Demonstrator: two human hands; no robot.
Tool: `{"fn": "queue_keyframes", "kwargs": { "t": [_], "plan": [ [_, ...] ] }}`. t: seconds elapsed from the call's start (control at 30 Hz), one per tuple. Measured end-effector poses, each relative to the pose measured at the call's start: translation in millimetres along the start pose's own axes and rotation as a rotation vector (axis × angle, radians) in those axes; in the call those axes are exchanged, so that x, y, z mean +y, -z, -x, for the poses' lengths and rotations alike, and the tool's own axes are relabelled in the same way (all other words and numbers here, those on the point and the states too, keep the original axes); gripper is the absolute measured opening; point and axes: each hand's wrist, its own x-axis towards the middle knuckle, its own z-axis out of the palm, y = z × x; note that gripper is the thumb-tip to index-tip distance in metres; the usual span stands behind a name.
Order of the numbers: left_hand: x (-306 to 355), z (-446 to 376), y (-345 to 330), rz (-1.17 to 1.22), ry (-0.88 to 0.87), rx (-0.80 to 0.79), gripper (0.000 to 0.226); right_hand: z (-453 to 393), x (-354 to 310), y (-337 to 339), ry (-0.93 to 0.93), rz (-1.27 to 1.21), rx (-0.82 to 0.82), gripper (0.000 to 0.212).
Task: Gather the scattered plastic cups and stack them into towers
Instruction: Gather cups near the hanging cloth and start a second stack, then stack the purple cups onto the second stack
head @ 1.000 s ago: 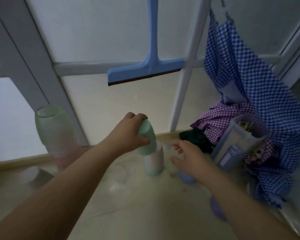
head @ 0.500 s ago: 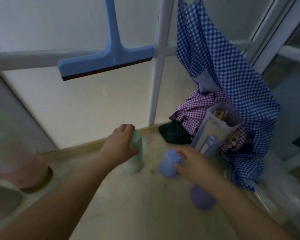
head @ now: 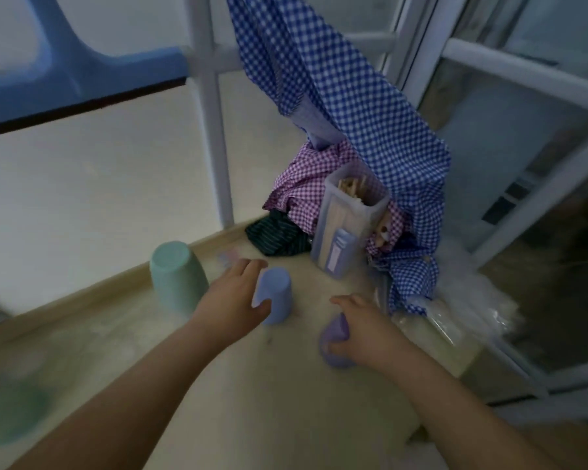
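An upside-down green cup tower (head: 175,276) stands free on the beige counter (head: 238,395) near the wall. Right of it sits an upside-down blue cup (head: 275,293); my left hand (head: 233,300) wraps its left side, thumb across the front. Further right, my right hand (head: 367,329) closes over a purple cup (head: 333,344), hiding most of it. A blurred green shape (head: 11,412) lies at the far left edge.
A clear container of wooden sticks (head: 347,225) stands behind the cups, against purple checked cloth (head: 306,184) and a hanging blue checked cloth (head: 370,130). A blue squeegee (head: 75,83) hangs on the window frame. Crinkled plastic wrap (head: 462,300) lies at the counter's right edge.
My left hand let go of the green tower and moved right onto the blue cup. My right hand left the blue cup and dropped onto the purple cup. The view swung right.
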Motion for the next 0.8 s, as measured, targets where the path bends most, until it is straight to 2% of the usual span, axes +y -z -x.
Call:
{"fn": "queue_keyframes", "kwargs": {
  "t": [0.07,0.27,0.53,0.7,0.8],
  "plan": [
    [-0.7,-0.1,-11.5,0.019,0.024,-0.025,0.057,3.9,9.4,-9.7,-0.006,0.001,-0.009,0.083],
    [-2.0,-4.4,-25.9,0.051,0.058,-0.022,0.060,-0.1,13.6,-14.3,0.041,0.013,0.060,0.068],
    [-3.1,-33.0,-38.4,0.089,0.188,-0.109,0.086,-6.5,5.2,19.6,0.119,-0.039,0.143,0.066],
    [-6.6,-40.5,-49.1,0.157,0.242,-0.075,0.067,-6.4,8.1,24.7,0.114,-0.075,0.128,0.067],
    [-3.7,-34.8,-41.9,0.168,0.234,-0.018,0.064,-8.6,4.8,29.0,0.103,-0.071,0.121,0.069]
  ]
}}
